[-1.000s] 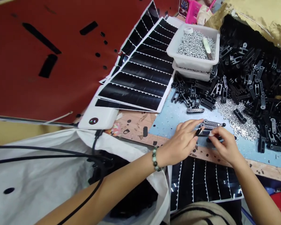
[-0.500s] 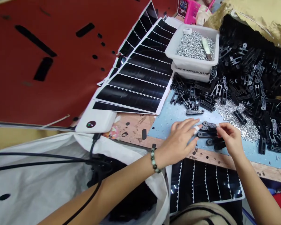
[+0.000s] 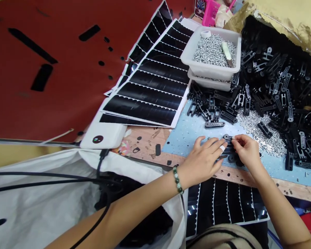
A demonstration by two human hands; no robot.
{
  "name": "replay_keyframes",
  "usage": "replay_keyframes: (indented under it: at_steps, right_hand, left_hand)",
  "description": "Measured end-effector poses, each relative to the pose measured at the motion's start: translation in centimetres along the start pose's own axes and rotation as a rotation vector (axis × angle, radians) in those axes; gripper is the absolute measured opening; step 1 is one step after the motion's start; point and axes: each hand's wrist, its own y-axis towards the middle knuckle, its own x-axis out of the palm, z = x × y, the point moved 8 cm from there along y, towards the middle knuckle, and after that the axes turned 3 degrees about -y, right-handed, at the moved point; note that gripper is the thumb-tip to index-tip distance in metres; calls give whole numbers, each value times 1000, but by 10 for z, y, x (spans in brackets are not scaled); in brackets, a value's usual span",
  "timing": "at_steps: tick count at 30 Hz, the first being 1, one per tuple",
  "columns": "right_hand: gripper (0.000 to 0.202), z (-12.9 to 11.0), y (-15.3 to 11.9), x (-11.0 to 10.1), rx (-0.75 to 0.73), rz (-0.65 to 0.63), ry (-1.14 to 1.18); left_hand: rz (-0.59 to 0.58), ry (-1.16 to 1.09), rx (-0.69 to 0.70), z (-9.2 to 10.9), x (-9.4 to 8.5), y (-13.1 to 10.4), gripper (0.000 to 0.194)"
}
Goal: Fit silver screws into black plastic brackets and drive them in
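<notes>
Several black plastic pieces lie side by side on the blue mat, partly covered by both hands. My left hand rests flat over their left ends, fingers stretched out, with a white band on one finger. Above the right part of the top piece, my right hand is closed in a pinch with thumb and fingertips together. Whatever sits between those fingertips is too small to make out. Just beyond my right hand, small silvery nuts are spread on the mat.
A white tub of screws stands on another tub. Black plastic parts are heaped to the right. Sheets of black stickers lean at the left beside a white power bank. A white sack hangs below the table edge.
My right hand has shifted slightly left along the top black piece, keeping its pinch. My left hand has moved a little down and now lies flatter over the pieces.
</notes>
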Motion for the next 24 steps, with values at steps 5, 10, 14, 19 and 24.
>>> replay_keyframes:
  at_steps: [5, 10, 14, 19, 24]
  right_hand:
    - [18, -24, 0, -13, -182, 33, -376]
    - [29, -66, -21, -16, -556, -74, -92]
    - [11, -67, -25, -13, -533, -154, 149]
    - [18, -4, 0, -15, -2, -21, 368]
    - [22, 13, 11, 0, 103, -49, 247]
  left_hand:
    - [-15, -2, -4, 3, -6, 7, 39]
    - [19, -110, -18, 4, -14, 14, 35]
    - [166, -289, -95, -5, -23, 17, 44]
    - [215, -246, -122, -15, -25, 16, 48]
    - [36, -67, -55, -8, -6, 16, 36]
